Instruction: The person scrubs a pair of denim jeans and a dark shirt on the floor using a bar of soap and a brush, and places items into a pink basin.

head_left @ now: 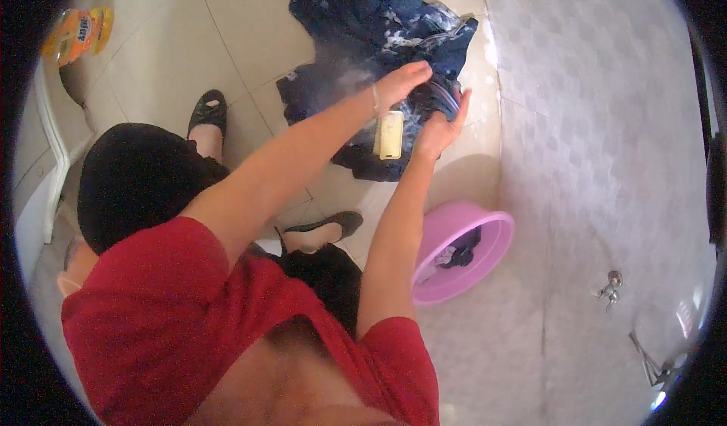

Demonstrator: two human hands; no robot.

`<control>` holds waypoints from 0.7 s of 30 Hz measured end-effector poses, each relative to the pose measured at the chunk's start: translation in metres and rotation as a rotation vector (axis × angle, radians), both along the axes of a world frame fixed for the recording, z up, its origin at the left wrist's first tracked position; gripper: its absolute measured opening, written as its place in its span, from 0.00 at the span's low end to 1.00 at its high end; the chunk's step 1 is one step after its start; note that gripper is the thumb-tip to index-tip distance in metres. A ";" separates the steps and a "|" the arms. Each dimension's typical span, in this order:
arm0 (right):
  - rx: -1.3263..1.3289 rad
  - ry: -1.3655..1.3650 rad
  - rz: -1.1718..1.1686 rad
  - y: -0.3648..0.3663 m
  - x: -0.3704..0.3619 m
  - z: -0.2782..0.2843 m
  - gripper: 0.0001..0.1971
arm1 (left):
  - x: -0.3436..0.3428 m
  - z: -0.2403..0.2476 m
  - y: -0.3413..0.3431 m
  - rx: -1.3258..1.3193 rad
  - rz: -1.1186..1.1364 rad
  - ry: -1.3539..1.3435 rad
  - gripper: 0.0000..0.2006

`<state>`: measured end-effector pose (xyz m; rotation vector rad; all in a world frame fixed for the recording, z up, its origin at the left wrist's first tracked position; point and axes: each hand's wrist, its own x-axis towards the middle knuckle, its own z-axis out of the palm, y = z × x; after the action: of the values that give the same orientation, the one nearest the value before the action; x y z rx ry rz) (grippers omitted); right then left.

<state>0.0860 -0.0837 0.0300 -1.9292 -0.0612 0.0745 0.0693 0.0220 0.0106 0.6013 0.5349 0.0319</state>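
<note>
Dark blue jeans [344,17] lie spread and bunched on the tiled floor, with white suds on several patches. My left hand [404,84] is closed over a gathered fold of the jeans. Just below and to its right, my right hand [441,132] grips the same fold from the other side, thumb raised along the cloth. A striped edge shows between the hands. On the fabric under my left wrist rests a pale yellow bar of soap [391,135], touched by neither hand. My fingertips are partly hidden by the cloth.
A pink basin [496,248] with dark and light cloth in it stands tilted-looking near my right forearm. An orange-and-yellow package [83,34] is at the far left, beside a white curved fixture [57,146]. Metal taps [612,288] stick out of the grey wall [591,161].
</note>
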 end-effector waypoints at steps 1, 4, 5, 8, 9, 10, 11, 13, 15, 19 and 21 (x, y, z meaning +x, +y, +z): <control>-0.062 -0.091 0.132 0.018 -0.007 0.016 0.29 | 0.003 -0.028 0.001 -0.349 -0.111 0.089 0.19; -0.302 -0.222 0.447 0.035 -0.060 0.040 0.28 | -0.014 -0.024 0.024 -0.731 -0.235 -0.228 0.21; -0.262 -0.179 0.472 0.041 -0.078 0.042 0.26 | -0.002 -0.061 0.024 -0.634 -0.238 -0.043 0.23; -0.429 -0.264 0.420 0.055 -0.113 0.060 0.13 | -0.015 -0.055 0.003 -0.012 -0.176 0.001 0.28; -0.415 -0.160 0.357 0.047 -0.101 0.041 0.11 | -0.014 -0.064 -0.003 0.139 -0.163 0.053 0.29; -0.385 -0.051 0.342 0.056 -0.081 0.021 0.12 | -0.017 -0.121 -0.016 0.197 0.120 0.279 0.25; -0.462 0.015 0.134 0.037 -0.035 0.014 0.13 | -0.012 -0.066 -0.026 0.166 0.032 0.236 0.26; -0.517 0.103 -0.001 0.034 -0.013 0.011 0.15 | -0.014 -0.008 -0.017 0.108 0.097 0.292 0.29; -0.770 -0.313 -0.123 0.056 -0.026 0.003 0.16 | -0.019 -0.019 -0.005 0.048 -0.005 0.397 0.26; -0.626 -0.198 0.004 0.067 -0.088 0.002 0.19 | -0.043 -0.046 0.002 0.117 -0.177 0.549 0.28; -0.811 -0.069 0.009 0.046 -0.018 -0.006 0.20 | -0.047 -0.027 -0.022 0.046 0.051 0.496 0.26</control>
<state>0.0675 -0.0375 0.0236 -2.7425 -0.0959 0.0402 0.0228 -0.0004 -0.0167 0.6422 1.0328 -0.0589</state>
